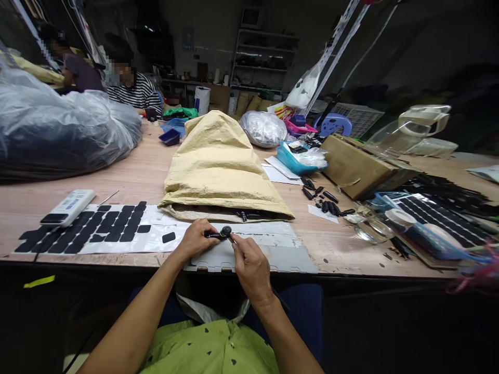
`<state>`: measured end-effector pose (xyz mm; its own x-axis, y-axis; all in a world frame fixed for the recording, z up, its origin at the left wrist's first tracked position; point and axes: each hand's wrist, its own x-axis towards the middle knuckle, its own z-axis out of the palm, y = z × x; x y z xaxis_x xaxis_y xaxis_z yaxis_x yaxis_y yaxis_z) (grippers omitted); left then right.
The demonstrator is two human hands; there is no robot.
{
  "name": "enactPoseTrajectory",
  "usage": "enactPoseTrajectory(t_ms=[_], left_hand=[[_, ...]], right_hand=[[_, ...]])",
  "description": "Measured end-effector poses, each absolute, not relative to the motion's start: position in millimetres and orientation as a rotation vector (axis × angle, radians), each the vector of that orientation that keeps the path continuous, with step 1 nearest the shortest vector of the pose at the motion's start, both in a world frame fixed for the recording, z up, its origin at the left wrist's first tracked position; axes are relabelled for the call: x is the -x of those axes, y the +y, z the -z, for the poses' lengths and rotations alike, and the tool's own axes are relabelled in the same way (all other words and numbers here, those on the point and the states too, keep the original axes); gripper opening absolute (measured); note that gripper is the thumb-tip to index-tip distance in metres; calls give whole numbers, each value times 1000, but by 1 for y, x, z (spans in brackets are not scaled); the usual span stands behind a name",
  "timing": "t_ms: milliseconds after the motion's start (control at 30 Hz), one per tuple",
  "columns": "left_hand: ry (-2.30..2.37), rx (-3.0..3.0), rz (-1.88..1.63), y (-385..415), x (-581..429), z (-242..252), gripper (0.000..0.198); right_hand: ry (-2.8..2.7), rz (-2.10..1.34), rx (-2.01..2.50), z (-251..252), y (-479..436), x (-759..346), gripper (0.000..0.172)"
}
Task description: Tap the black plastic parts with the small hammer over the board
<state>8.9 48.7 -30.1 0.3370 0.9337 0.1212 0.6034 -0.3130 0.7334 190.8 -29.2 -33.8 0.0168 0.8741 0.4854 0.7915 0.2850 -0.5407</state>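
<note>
My left hand (198, 240) grips a small black part with a round head (225, 231) and a short stem; a thin yellowish ring shows near the head. My right hand (250, 262) is closed in a pinch at the right side of that head, on something too small to make out. Both hands are above a pale grey board (280, 254) at the table's front edge. Just beyond them lies a large yellow woven sack (220, 161), its mouth facing me, with several black parts (253, 213) inside the opening.
On the left, a white sheet with black stickers (117, 223) lies under a white handheld device (68, 208). Loose black parts (331, 208), a cardboard box (358, 161) and a blue tray (432, 234) are on the right. A big plastic bag (66, 124) sits far left; two people work behind.
</note>
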Motion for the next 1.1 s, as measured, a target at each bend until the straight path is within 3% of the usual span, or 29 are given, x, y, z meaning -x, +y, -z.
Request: enactPoseTrajectory(t_ms=[233, 467, 1100], left_hand=[[1358, -2130, -728, 45, -10, 32, 28], [1332, -2159, -661, 46, -9, 30, 17], [912, -2310, -171, 13, -16, 17, 27]], right_hand=[[-1698, 115, 1672, 36, -9, -235, 27], [-1788, 320, 1826, 54, 6, -288, 23], [-1687, 367, 1876, 59, 3, -285, 23]])
